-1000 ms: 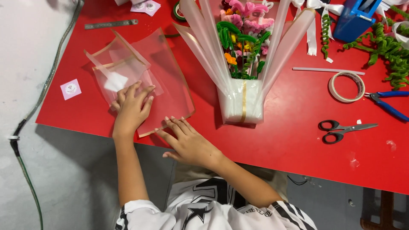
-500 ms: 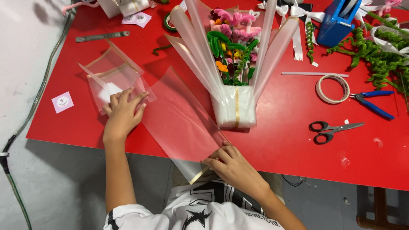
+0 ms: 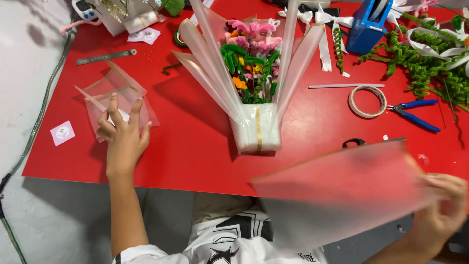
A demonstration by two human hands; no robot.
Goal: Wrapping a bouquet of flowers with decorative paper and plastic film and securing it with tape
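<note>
My left hand (image 3: 123, 133) lies flat at left of frame, fingers spread, pressing on the stack (image 3: 116, 98) of frosted wrap sheets on the red bench (image 3: 190, 142). Fingertips on the sheets, palm nearer the bench's front edge. Stack sits w/ corners fanned, slightly crooked.

My right hand (image 3: 442, 208) is at lower right of frame, blurred, pinching one frosted sheet (image 3: 342, 193) by its right edge. Thumb/finger detail: can't tell beyond the pinch. Sheet is off the bench, spans from lower center to lower right, hides part of the bench front and the scissors (image 3: 359, 143), of which only a black handle loop shows just above the sheet's top edge.

Center of frame: bouquet (image 3: 254, 73) of pipe-cleaner flowers, pink, orange, green, standing in a wrap w/ long frosted points fanning up & out, base bound w/ a pale band. Well apart from both hands.

Right of bouquet: tape roll (image 3: 367, 101), white stick (image 3: 344, 86) just above it, blue pliers (image 3: 413, 110) just beside the roll. Upper right: blue tape dispenser (image 3: 371, 22), green pipe-cleaner pile (image 3: 425, 58) w/ white ribbon bits. Upper left: steel ruler (image 3: 106, 56). Left edge near the stack: small white sticker (image 3: 62, 132). Cable (image 3: 44, 102) runs down the floor left of the bench.
</note>
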